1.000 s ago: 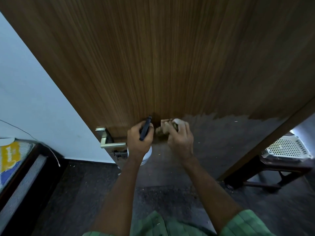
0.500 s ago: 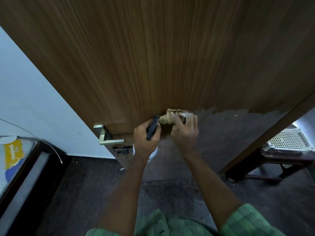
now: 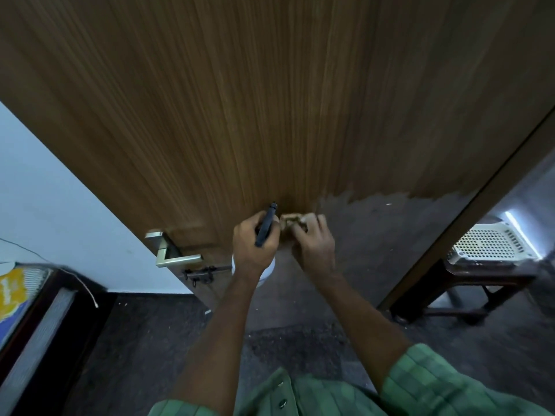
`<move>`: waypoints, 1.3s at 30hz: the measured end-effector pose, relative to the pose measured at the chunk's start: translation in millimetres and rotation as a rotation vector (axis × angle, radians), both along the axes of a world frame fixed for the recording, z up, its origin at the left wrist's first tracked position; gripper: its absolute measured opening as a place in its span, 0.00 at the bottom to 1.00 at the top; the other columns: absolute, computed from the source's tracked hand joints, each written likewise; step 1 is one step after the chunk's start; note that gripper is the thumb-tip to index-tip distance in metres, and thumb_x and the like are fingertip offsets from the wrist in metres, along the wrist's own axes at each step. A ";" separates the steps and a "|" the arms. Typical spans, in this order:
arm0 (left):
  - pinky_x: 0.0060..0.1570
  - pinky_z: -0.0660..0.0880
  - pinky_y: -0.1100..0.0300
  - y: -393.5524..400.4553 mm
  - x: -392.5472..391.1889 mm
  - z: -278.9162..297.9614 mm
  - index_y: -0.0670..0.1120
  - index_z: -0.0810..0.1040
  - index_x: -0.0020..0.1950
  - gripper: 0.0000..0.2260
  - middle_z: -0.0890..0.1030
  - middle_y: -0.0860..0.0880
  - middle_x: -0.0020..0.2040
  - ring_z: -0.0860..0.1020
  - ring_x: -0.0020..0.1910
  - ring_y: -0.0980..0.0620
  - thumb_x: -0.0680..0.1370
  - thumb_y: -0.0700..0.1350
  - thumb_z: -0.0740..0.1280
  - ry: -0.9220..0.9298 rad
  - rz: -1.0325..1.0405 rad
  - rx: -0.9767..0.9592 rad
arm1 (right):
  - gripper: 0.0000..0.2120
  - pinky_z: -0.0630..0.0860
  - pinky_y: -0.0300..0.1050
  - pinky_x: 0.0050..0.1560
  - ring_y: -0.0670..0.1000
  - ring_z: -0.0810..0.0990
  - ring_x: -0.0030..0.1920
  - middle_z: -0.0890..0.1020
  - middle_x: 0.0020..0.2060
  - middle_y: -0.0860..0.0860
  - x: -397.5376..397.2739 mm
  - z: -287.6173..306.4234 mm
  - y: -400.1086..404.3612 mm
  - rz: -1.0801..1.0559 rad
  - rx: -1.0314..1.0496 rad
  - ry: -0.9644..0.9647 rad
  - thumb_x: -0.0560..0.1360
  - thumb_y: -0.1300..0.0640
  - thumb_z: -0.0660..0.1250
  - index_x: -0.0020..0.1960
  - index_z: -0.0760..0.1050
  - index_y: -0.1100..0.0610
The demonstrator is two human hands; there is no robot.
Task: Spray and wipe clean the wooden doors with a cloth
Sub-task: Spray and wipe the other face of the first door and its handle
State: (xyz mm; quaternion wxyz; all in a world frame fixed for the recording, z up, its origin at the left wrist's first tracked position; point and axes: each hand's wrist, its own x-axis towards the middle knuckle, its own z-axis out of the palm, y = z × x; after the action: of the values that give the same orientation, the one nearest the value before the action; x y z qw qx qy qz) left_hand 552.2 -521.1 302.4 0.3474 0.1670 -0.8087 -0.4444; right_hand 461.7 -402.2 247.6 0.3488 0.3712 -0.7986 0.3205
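A brown wooden door [image 3: 270, 100] fills the upper view; its lower right part looks grey and dull. My left hand [image 3: 255, 247] grips a white spray bottle [image 3: 268, 270] with a black nozzle [image 3: 266, 226] pointing up toward the door. Just right of it, my right hand [image 3: 315, 241] holds a bunched beige cloth [image 3: 289, 220] against the door surface. Most of the bottle is hidden behind my left hand.
A metal lever handle [image 3: 172, 255] and a dark bolt latch [image 3: 201, 273] sit on the door's left edge. A white wall [image 3: 60, 211] is at left, a dark bed frame [image 3: 39, 325] at lower left. A white perforated basket [image 3: 492, 243] rests on a dark stool [image 3: 468, 283] at right.
Both hands stayed together low on the door, rising and shifting slightly right half a second ago, then settling a little lower and left. The grips on bottle and cloth are unchanged.
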 end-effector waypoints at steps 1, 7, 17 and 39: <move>0.28 0.67 0.49 1.9 -1.5 0.9 0.42 0.72 0.34 0.14 0.72 0.46 0.27 0.71 0.25 0.45 0.79 0.43 0.67 0.006 -0.002 -0.001 | 0.10 0.76 0.52 0.34 0.57 0.74 0.42 0.76 0.44 0.56 0.3 -12.6 6.9 0.032 0.086 -0.016 0.73 0.68 0.68 0.51 0.78 0.56; 0.28 0.66 0.45 6.0 -6.5 -4.4 0.41 0.71 0.35 0.16 0.69 0.43 0.27 0.68 0.25 0.41 0.81 0.44 0.67 0.033 0.008 0.011 | 0.08 0.73 0.38 0.41 0.52 0.75 0.44 0.80 0.47 0.57 -17.1 43.0 12.8 -0.063 -0.133 0.057 0.79 0.66 0.68 0.47 0.84 0.57; 0.28 0.65 0.49 20.4 -16.5 -0.7 0.43 0.71 0.34 0.15 0.69 0.44 0.26 0.68 0.25 0.43 0.80 0.42 0.67 0.055 0.062 0.000 | 0.04 0.79 0.44 0.36 0.52 0.74 0.46 0.75 0.50 0.55 -28.5 3.8 44.8 0.041 0.109 -0.022 0.79 0.63 0.69 0.52 0.81 0.57; 0.28 0.67 0.48 82.9 -40.3 -13.5 0.41 0.74 0.35 0.16 0.72 0.44 0.26 0.70 0.25 0.43 0.80 0.47 0.67 0.036 0.114 0.030 | 0.08 0.78 0.48 0.40 0.54 0.74 0.46 0.76 0.50 0.54 -60.2 -29.2 95.6 0.051 0.186 -0.045 0.76 0.66 0.71 0.51 0.81 0.55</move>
State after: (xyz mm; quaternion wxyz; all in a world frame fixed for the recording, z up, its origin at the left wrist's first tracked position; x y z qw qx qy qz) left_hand 511.9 -438.2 289.0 0.3840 0.2098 -0.7848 -0.4389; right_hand 401.5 -306.7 218.3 0.2865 0.4148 -0.8230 0.2618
